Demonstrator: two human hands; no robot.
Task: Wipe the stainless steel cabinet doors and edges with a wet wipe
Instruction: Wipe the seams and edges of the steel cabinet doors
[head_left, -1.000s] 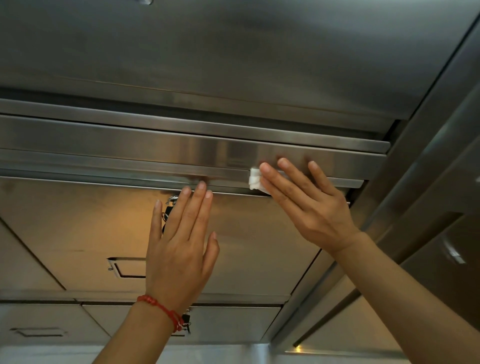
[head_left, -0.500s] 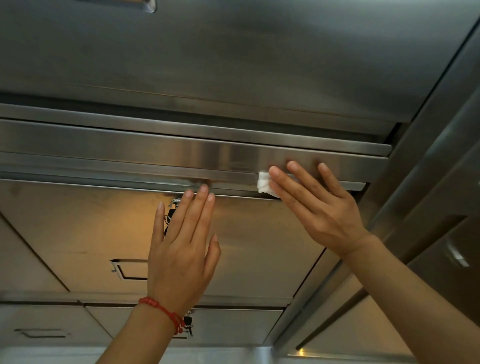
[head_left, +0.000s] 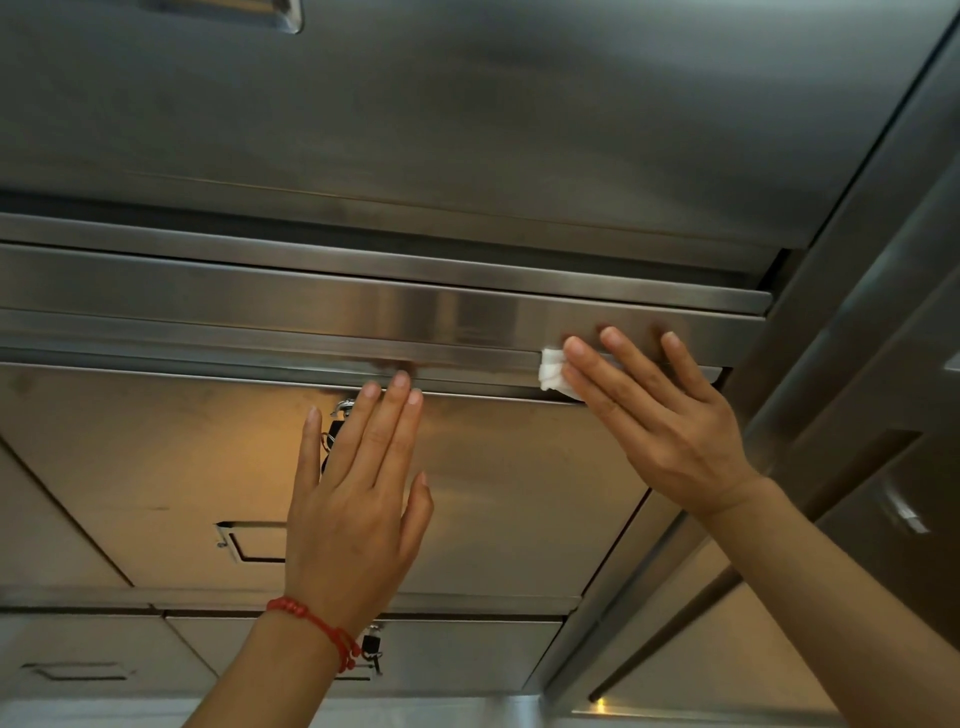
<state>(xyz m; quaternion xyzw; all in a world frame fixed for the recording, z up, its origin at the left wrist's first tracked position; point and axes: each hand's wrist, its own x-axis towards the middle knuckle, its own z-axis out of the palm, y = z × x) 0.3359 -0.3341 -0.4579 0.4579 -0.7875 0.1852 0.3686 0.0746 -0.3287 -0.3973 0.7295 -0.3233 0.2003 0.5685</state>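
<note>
Head view: wet wipe under right fingers

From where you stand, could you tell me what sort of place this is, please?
Probably a commercial kitchen or a similar storage room: a wall of stainless steel cabinet doors with recessed handles and small padlocks. The right hand presses a wet wipe along a door edge.

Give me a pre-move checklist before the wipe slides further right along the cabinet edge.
1. Wet wipe under the right hand fingers: ok.
2. Wipe touching the steel edge strip: ok.
3. Left hand flat on the cabinet door, bracing: ok.
4. Room left before the strip's right end: not ok, almost reached.
5. Padlock away from the wipe: ok.
6. Wipe still damp: cannot tell.
</note>
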